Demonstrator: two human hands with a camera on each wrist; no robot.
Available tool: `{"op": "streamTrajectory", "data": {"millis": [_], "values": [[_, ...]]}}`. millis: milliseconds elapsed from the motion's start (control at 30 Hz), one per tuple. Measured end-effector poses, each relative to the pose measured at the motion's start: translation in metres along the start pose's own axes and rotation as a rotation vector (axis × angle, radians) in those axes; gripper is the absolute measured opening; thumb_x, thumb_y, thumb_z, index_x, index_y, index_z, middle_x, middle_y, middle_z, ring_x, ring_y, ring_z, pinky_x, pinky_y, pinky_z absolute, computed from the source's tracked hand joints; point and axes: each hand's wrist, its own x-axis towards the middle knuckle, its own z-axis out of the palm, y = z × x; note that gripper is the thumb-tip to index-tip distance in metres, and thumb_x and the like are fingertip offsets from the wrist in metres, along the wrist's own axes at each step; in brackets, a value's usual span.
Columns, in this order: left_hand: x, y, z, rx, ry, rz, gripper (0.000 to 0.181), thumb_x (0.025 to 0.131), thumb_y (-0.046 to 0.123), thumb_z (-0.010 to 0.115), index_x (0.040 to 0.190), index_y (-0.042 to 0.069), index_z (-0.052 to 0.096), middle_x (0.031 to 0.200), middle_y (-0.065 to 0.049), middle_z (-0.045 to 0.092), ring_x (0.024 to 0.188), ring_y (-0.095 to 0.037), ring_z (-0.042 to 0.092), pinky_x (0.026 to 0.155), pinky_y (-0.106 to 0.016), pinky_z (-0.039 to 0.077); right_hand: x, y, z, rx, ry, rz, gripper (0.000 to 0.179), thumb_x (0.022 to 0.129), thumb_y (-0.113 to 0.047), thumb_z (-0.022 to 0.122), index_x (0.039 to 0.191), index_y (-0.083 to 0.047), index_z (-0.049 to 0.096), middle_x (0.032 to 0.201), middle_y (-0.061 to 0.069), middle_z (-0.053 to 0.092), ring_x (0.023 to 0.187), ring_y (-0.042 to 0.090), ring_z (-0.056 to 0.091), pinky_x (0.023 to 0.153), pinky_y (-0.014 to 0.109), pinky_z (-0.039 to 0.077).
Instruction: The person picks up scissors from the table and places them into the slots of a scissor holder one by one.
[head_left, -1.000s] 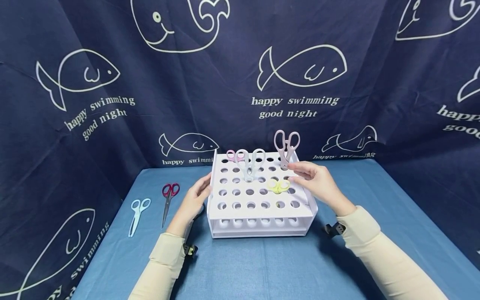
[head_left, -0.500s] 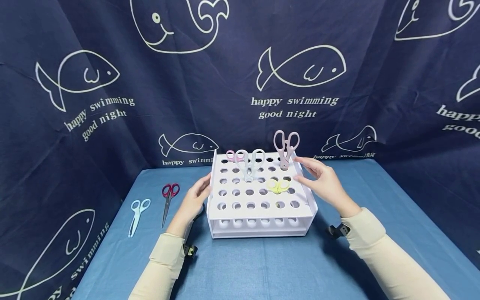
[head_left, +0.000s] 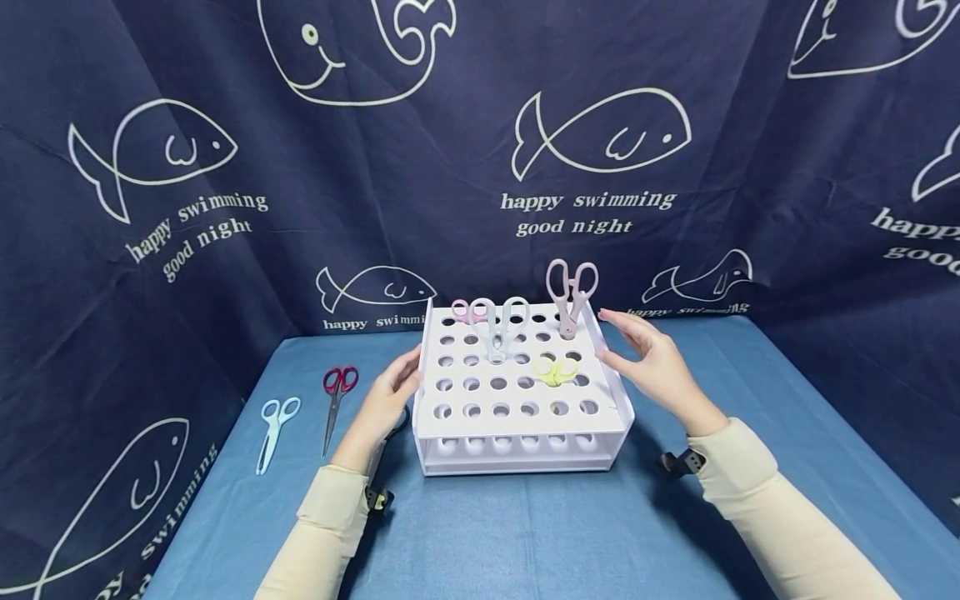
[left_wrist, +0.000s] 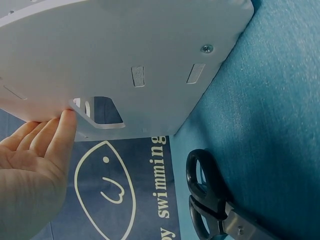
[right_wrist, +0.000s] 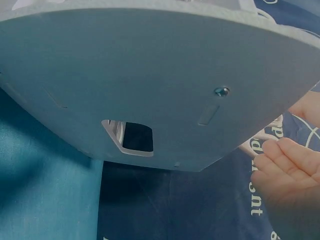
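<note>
A white rack [head_left: 480, 427] with rows of round holes stands between my hands. My left hand [head_left: 384, 402] rests with straight fingers against its left side panel [left_wrist: 165, 45]. My right hand [head_left: 654, 364] is beside the right side panel [right_wrist: 165, 70], fingers extended and thumb spread, holding nothing; whether the thumb touches the panel I cannot tell. Mauve scissors [head_left: 567, 328] stand handles-up at the back right of the rack. Pale translucent scissors [head_left: 491, 325], small pink scissors [head_left: 470, 312] and small yellow scissors [head_left: 555, 375] also stand in holes, their blades mostly hidden.
On the blue cloth [head_left: 510, 533] left of the rack lie light-blue scissors [head_left: 273, 435] and red-handled scissors [head_left: 333, 408]. Black-handled scissors [left_wrist: 212, 187] lie close to the rack, partly hidden by the left hand in the head view. A printed navy curtain [head_left: 420, 183] hangs behind.
My right hand has left the mauve scissors and moved right, past the rack's right edge. The mauve scissors stay upright in their hole. My left hand keeps its place.
</note>
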Motion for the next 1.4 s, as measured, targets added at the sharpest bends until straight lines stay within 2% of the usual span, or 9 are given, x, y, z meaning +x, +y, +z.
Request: {"op": "streamTrajectory", "data": {"millis": [100, 433, 733, 1033, 1267, 1400], "values": [[0.0, -0.001, 0.0, 0.001, 0.0, 0.004, 0.048, 0.102, 0.013, 0.048, 0.148, 0.004, 0.038, 0.15, -0.017, 0.042, 0.137, -0.031, 0.043, 0.114, -0.043, 0.036, 0.0, 0.003, 0.0, 0.022, 0.004, -0.004, 0.059, 0.083, -0.001, 0.073, 0.138, 0.001, 0.05, 0.141, 0.019, 0.051, 0.132, 0.035, 0.044, 0.102, 0.001, 0.032], [0.0, -0.001, -0.001, -0.004, -0.004, 0.007, 0.048, 0.102, 0.012, 0.049, 0.148, 0.005, 0.038, 0.15, -0.016, 0.042, 0.136, -0.03, 0.044, 0.113, -0.043, 0.037, -0.004, 0.01, 0.0, 0.101, 0.007, 0.042, 0.063, 0.085, -0.003, 0.072, 0.143, 0.0, 0.045, 0.147, 0.019, 0.046, 0.136, 0.036, 0.04, 0.103, 0.002, 0.032], [0.0, -0.004, -0.001, -0.009, -0.003, 0.008, 0.048, 0.101, 0.012, 0.049, 0.148, 0.005, 0.039, 0.15, -0.016, 0.042, 0.136, -0.03, 0.045, 0.114, -0.043, 0.037, -0.007, 0.017, 0.003, 0.163, 0.016, 0.107, 0.064, 0.09, -0.008, 0.068, 0.147, -0.004, 0.039, 0.149, 0.02, 0.043, 0.141, 0.028, 0.036, 0.105, 0.002, 0.03], [0.0, -0.003, 0.0, -0.018, 0.001, 0.02, 0.047, 0.102, 0.011, 0.048, 0.148, 0.005, 0.039, 0.15, -0.017, 0.043, 0.136, -0.031, 0.044, 0.113, -0.043, 0.036, -0.01, 0.021, 0.008, 0.219, 0.021, 0.169, 0.057, 0.092, -0.008, 0.066, 0.143, 0.001, 0.043, 0.147, 0.021, 0.045, 0.136, 0.008, 0.042, 0.106, 0.005, 0.032], [0.001, -0.004, -0.001, -0.026, 0.002, 0.016, 0.047, 0.102, 0.011, 0.048, 0.147, 0.005, 0.039, 0.149, -0.017, 0.043, 0.135, -0.031, 0.045, 0.113, -0.043, 0.037, -0.012, 0.024, 0.015, 0.306, -0.015, 0.203, 0.059, 0.094, -0.009, 0.063, 0.147, 0.0, 0.038, 0.152, 0.02, 0.038, 0.142, 0.023, 0.035, 0.112, 0.011, 0.03], [0.001, -0.005, 0.0, -0.031, -0.006, 0.009, 0.048, 0.102, 0.013, 0.048, 0.148, 0.006, 0.038, 0.15, -0.016, 0.043, 0.135, -0.031, 0.045, 0.113, -0.043, 0.037, -0.013, 0.027, 0.017, 0.336, -0.023, 0.196, 0.058, 0.094, -0.005, 0.06, 0.147, 0.003, 0.036, 0.151, 0.025, 0.036, 0.141, 0.018, 0.038, 0.112, 0.013, 0.03]]}}
